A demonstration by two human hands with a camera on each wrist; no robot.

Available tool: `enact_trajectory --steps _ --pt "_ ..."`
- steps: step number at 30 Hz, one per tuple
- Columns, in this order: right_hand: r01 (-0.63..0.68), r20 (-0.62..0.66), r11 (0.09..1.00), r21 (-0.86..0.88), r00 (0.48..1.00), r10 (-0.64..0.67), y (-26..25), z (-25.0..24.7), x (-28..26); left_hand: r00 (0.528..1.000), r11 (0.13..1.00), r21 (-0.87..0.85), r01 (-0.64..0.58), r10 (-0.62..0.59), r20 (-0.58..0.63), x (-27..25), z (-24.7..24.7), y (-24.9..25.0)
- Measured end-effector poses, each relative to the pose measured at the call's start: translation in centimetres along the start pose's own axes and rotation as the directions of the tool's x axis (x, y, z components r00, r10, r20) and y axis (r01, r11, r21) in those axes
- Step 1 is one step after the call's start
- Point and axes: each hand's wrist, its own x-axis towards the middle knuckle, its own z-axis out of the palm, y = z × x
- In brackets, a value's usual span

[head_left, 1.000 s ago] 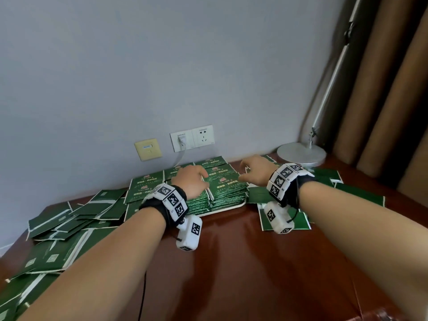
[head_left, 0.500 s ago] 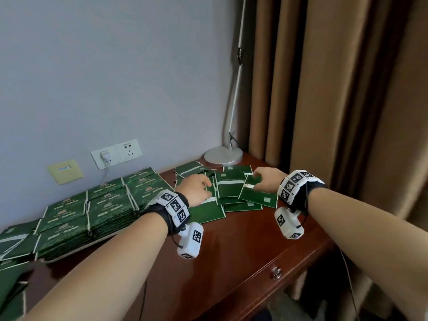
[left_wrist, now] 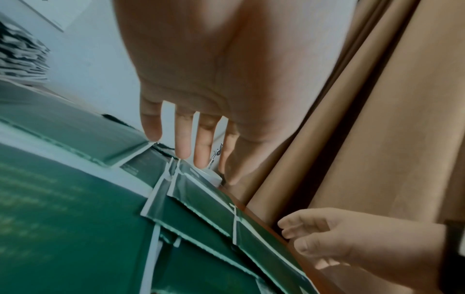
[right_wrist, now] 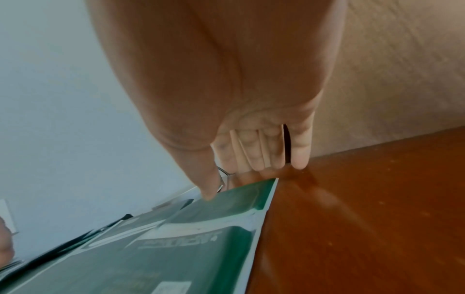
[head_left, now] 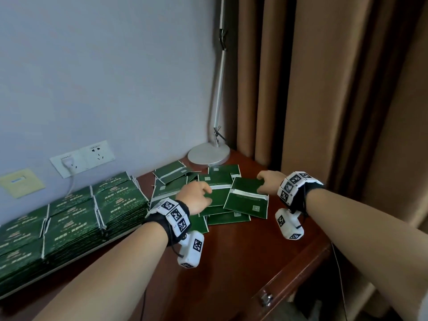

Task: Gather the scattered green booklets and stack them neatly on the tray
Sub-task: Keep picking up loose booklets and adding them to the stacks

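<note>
the top booklet [head_left: 246, 199] of the loose pile is dark green with a white strip across its middle and a small pale label near its near corner. it lies tilted, far edge lifted, long axis running from the near right corner of the desk back toward the wall. the right hand [head_left: 269, 181] pinches its far right corner, thumb [right_wrist: 208, 185] on top and fingers [right_wrist: 271, 151] reaching past the edge below. just left of it the other loose booklets [head_left: 176, 179] overlap at mixed angles, some open with white inner edges showing. the left hand [head_left: 196, 198] hangs over the middle of that pile, fingers [left_wrist: 182, 139] straight and spread, grasping nothing; whether the tips touch paper i cannot tell.

further left, neat stacks [head_left: 74, 218] with pale printed covers fill the tray [head_left: 30, 282], whose pale front rim shows below them. bare brown desk [head_left: 243, 256] lies open in front of the pile and to its right, up to the desk's right edge. behind the pile stands a lamp base [head_left: 208, 155], near the wall and the brown curtain [head_left: 335, 100]. wall sockets [head_left: 82, 161] sit above the tray.
</note>
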Motion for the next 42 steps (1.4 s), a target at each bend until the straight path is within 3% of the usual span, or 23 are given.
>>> enact_trajectory --steps 9,13,19,23,25,28,32,42 --pt "-0.013 0.083 0.984 -0.178 0.996 0.028 -0.6 -0.2 2.3 0.999 0.999 -0.003 0.046 -0.046 -0.010 1.9 -0.5 -1.5" --pt "-0.076 0.054 0.994 -0.078 0.995 0.080 0.1 -0.7 2.2 0.998 0.999 -0.011 0.049 -0.049 -0.033 2.7 -0.6 -1.7" --pt "0.064 -0.072 0.998 0.012 0.995 -0.063 0.6 -2.1 0.8 0.998 0.997 -0.057 0.052 -0.054 -0.028 5.0 -0.4 -0.9" --pt "0.213 0.210 0.977 -0.013 0.956 -0.206 0.1 -1.6 -0.4 0.998 0.998 -0.041 0.047 -0.048 -0.031 6.7 0.1 -0.2" --pt "0.230 0.182 0.973 0.012 0.957 -0.228 0.5 -1.3 -0.3 0.998 0.999 -0.010 0.049 -0.050 -0.045 7.5 0.3 0.0" --pt "0.184 0.060 0.982 -0.033 0.981 -0.182 1.3 -0.8 0.2 0.997 0.996 0.066 0.057 -0.053 -0.061 8.4 0.6 0.2" --pt "0.132 0.123 0.986 -0.097 0.985 -0.120 1.7 -0.3 0.7 0.998 0.985 0.162 0.063 -0.062 -0.011 9.6 1.2 0.2" --pt "0.064 0.112 0.997 -0.044 0.992 -0.059 1.4 0.5 1.3 0.991 0.962 0.260 0.087 -0.110 0.075 10.7 2.5 -0.2"
